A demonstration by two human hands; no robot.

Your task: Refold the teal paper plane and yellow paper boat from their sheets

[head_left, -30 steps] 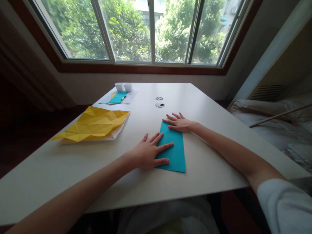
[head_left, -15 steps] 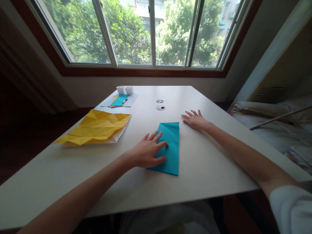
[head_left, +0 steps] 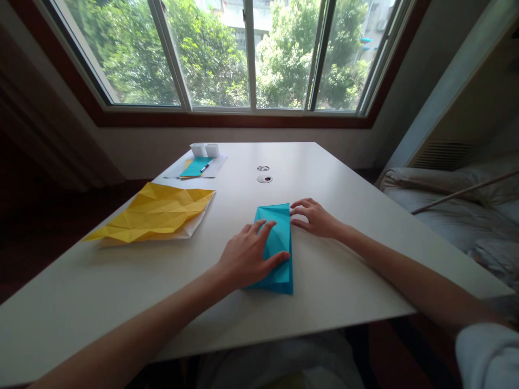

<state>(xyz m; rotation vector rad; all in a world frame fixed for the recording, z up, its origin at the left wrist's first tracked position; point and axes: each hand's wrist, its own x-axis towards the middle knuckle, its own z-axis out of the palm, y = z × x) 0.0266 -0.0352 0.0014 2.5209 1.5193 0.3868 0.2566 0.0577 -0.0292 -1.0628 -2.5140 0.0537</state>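
Left hand (head_left: 247, 258) lies flat, fingers spread, pressing the folded teal paper rectangle (head_left: 279, 243) on the white worktop (head_left: 344, 270); its long axis runs away from the person. Right hand (head_left: 314, 218), loosely curled, now touches its far right edge, having moved in from the bare worktop.

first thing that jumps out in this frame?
The folded teal paper near the middle of the white table, with the left hand flat on it and the right hand touching its far right edge. Next, the creased yellow sheet lying to the left, and the bright window full of green trees behind.
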